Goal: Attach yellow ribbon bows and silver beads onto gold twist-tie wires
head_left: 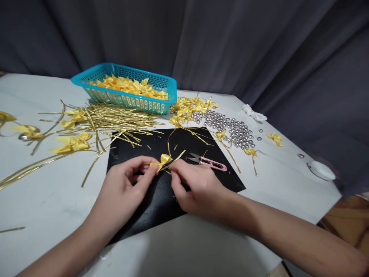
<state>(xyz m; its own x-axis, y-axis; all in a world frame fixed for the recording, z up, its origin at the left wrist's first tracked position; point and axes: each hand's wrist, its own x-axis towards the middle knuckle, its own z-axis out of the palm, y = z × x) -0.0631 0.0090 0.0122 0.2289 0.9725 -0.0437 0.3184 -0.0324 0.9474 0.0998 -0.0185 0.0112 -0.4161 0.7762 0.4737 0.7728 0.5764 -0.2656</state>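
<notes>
A yellow ribbon bow (pixel 165 159) is pinched between the thumb and fingers of my left hand (pixel 128 181), above a black mat (pixel 150 207). Close by on its right, my right hand (pixel 196 182) is closed on a thin gold cord (pixel 181 155) that runs to the bow. The knot itself is too small to make out. Just beyond my right hand, thread snips (pixel 211 163) with pink handles lie on the mat, blades pointing left. Short gold cord scraps are scattered around them.
A blue plastic basket (pixel 123 96) of yellow bows stands at the back. Before it lies a pile of gold cords (pixel 115 117). Silver beads (pixel 236 130) spread to the right, near finished-looking bows (pixel 190 105). More bows (pixel 73 142) lie left. A white dish (pixel 321 170) sits by the right edge.
</notes>
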